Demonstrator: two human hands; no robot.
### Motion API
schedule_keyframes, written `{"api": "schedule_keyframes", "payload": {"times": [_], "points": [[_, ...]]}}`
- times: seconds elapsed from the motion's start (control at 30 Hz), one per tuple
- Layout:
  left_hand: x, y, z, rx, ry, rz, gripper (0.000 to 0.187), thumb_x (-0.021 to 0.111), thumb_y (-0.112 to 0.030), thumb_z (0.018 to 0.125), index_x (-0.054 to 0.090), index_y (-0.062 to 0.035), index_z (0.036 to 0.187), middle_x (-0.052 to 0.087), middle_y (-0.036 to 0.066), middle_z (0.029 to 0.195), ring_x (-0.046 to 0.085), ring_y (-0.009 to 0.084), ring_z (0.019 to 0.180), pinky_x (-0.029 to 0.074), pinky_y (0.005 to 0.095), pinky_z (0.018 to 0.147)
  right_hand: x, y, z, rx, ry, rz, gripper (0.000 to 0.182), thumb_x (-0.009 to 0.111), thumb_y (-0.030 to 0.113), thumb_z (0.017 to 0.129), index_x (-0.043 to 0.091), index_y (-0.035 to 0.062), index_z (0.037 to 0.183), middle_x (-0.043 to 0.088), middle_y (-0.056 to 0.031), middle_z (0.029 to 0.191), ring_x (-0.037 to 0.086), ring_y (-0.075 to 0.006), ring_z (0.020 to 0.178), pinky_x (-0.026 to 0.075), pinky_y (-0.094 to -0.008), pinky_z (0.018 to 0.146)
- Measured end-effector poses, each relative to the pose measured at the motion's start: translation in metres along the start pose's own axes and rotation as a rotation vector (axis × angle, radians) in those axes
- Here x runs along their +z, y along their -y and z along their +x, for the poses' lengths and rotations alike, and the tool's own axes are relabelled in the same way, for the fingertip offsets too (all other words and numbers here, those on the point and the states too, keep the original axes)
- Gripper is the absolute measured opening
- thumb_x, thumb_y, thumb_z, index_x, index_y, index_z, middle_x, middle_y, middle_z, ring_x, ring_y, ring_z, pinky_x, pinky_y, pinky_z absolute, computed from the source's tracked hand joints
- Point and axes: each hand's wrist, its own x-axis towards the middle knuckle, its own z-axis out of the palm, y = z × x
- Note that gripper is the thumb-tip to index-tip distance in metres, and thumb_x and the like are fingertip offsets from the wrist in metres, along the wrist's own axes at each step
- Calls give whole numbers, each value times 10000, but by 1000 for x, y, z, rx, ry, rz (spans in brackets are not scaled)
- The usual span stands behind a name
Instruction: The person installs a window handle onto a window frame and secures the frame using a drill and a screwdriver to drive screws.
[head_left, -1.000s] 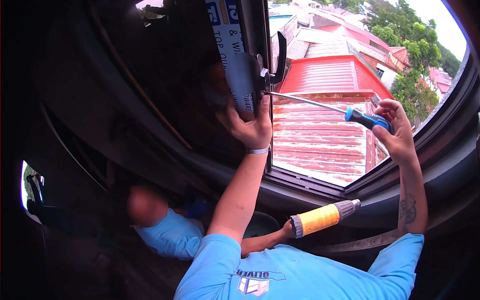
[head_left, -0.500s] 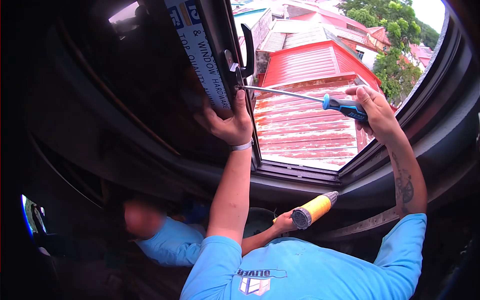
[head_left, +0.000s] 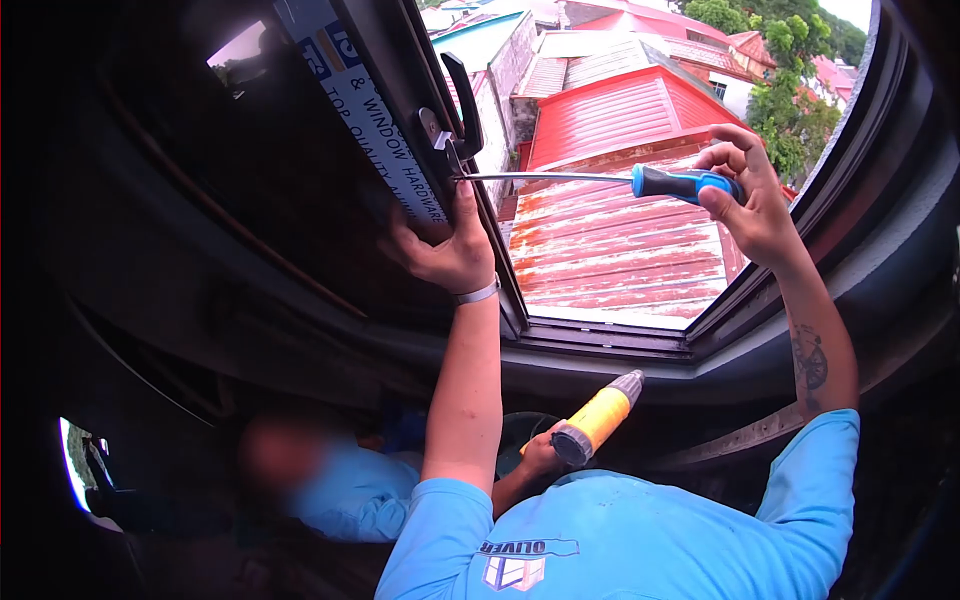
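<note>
My left hand (head_left: pixel 455 245) is wrapped round the edge of the dark window sash (head_left: pixel 400 90), its thumb up beside the screwdriver tip. My right hand (head_left: pixel 750 200) grips the blue and black handle of a long screwdriver (head_left: pixel 670 183). The thin shaft runs level to the left, and its tip meets the sash edge just below the black window handle (head_left: pixel 465 105). A white printed label strip (head_left: pixel 375 125) lies along the sash. Whether a screw sits at the tip is too small to tell.
Below the sill, a co-worker (head_left: pixel 350 490) in a blue shirt holds a yellow power tool (head_left: pixel 600 415) pointing up and right. The window frame (head_left: pixel 610 338) runs beneath my hands. Outside are red roofs (head_left: pixel 620 110) and trees.
The sash and my left hand appear slightly further left. My right hand has shifted its fingers on the handle, and the screwdriver is more level. The yellow tool appears lower and further left.
</note>
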Motion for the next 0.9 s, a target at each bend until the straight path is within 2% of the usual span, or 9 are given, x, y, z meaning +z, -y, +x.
{"api": "schedule_keyframes", "payload": {"times": [0.1,0.2,0.33,0.4,0.53,0.63,0.77,0.83,0.9], "points": [[2,5,-4,23,3,4,588,810,-152,725,498,65,1174,542,146,1065,606,200,886,514,310,783,-3,9,6,290,88,243,740,634,249,888,158,16,1405,534,-124,1025,552,-151,932,470,-268,815],[3,9,-2,26,-9,-21,600,824,-246,714,542,49,1153,528,135,1052,590,196,868,505,271,708,5,-1,1,17,86,440,837,729,148,781,172,38,1397,522,-110,1044,532,-175,1008,470,-295,834],[3,11,-5,24,1,19,579,820,-201,717,526,58,1143,524,134,1050,580,194,878,498,286,741,0,-11,-2,-297,-48,-160,437,685,75,822,497,36,1215,578,-65,1005,555,-128,922,468,-274,804],[2,11,-5,9,26,47,565,817,-150,719,507,67,1139,500,142,1082,572,202,902,494,303,783,-1,-5,0,-133,-39,-224,424,665,124,855,497,7,1226,615,-89,923,588,-118,839,482,-264,765],[4,19,-7,22,4,47,583,827,-217,704,538,63,1125,522,128,1047,567,188,847,488,279,724,-8,-10,6,596,193,511,522,642,228,886,433,-39,1283,609,-137,933,588,-93,835,489,-241,747],[4,17,-7,13,-10,49,581,828,-217,703,542,61,1125,527,126,1044,567,182,847,486,274,716,3,-10,1,-28,-39,278,681,740,232,795,383,4,1329,549,-116,1086,553,-134,914,466,-259,815],[4,13,-7,-8,18,63,553,820,-150,713,524,56,1133,509,129,1064,565,186,890,486,285,739,6,-19,7,-451,-99,-351,443,653,159,872,486,2,1251,568,-76,911,564,-101,781,468,-233,683],[2,17,-7,14,-1,64,554,827,-154,703,530,54,1123,512,137,1059,568,204,905,491,298,753,8,-6,3,308,-38,132,360,571,184,930,518,-19,1223,579,-52,819,555,-89,618,439,-199,533],[-2,14,-9,-24,2,114,566,834,-165,693,532,54,1120,511,138,1056,569,212,903,491,305,761,7,1,9,558,24,363,470,557,227,937,423,-24,1310,570,-40,804,537,-74,577,417,-188,475]]}}
